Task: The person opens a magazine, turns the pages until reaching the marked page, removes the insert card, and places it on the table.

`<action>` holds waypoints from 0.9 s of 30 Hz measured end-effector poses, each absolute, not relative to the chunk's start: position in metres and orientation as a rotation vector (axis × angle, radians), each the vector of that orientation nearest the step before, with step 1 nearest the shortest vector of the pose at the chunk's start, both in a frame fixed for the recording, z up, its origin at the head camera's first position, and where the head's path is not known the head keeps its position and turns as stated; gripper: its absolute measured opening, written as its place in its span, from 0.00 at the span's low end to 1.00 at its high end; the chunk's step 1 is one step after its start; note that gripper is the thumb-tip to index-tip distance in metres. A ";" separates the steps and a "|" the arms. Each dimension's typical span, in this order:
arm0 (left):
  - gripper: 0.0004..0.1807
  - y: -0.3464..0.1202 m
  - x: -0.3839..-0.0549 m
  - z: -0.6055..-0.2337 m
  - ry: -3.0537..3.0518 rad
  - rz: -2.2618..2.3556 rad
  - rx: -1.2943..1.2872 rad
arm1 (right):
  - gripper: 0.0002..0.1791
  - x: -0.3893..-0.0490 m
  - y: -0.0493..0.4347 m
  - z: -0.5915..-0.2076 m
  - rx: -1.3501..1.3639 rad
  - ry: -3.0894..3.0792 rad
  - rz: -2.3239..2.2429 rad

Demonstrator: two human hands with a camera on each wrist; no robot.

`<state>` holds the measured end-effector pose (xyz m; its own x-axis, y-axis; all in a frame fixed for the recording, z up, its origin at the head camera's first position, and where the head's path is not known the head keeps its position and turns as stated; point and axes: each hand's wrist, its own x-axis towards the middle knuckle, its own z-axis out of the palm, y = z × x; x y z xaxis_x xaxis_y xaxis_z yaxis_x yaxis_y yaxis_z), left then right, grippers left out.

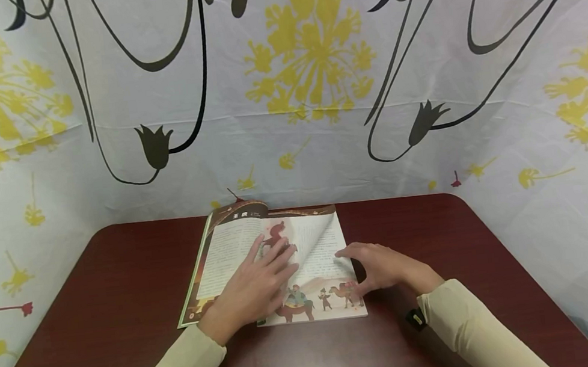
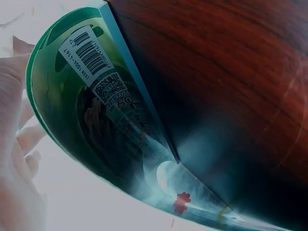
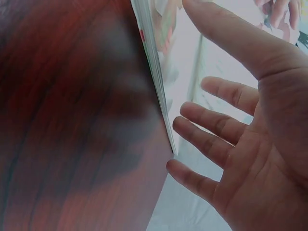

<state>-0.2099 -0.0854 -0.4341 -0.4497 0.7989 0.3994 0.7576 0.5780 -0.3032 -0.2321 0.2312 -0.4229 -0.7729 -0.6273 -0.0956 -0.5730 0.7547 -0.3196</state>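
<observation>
An open magazine (image 1: 329,252) with printed text and camel drawings lies on the table. My left hand (image 1: 248,287) rests across its middle, fingers straight and spread over the pages. In the left wrist view the green back cover (image 2: 53,91), with a barcode label (image 2: 91,57), curves up off the table, and part of the left hand (image 2: 14,130) shows behind it. At the magazine's right edge is my right hand (image 1: 385,267), its fingers apart and holding nothing. The right wrist view shows its open palm beside the page edges (image 3: 153,62); contact there I cannot tell.
The dark red wooden table (image 1: 418,218) extends around the magazine. Behind it and at both sides hangs a white cloth (image 1: 292,171) with yellow and grey flower prints. A small black device (image 1: 415,318) sits at the right wrist.
</observation>
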 end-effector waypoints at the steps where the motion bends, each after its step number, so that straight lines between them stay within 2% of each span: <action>1: 0.22 -0.086 -0.210 -0.434 -2.308 0.121 -1.242 | 0.47 -0.232 0.230 -0.424 -0.965 2.752 -0.396; 6: 0.08 -0.087 -0.212 -0.433 -2.274 0.142 -1.243 | 0.46 -0.230 0.228 -0.427 -0.989 2.746 -0.345; 8: 0.07 -0.088 -0.212 -0.433 -2.266 0.128 -1.233 | 0.46 -0.230 0.227 -0.428 -0.997 2.745 -0.331; 14: 0.22 -0.089 -0.214 -0.434 -2.306 0.103 -1.176 | 0.45 -0.228 0.227 -0.429 -0.962 2.737 -0.324; 23: 0.26 -0.088 -0.209 -0.432 -2.477 0.104 -1.138 | 0.44 -0.226 0.227 -0.430 -0.935 2.738 -0.342; 27: 0.25 -0.088 -0.208 -0.433 -2.528 0.113 -1.128 | 0.44 -0.224 0.227 -0.431 -0.933 2.742 -0.345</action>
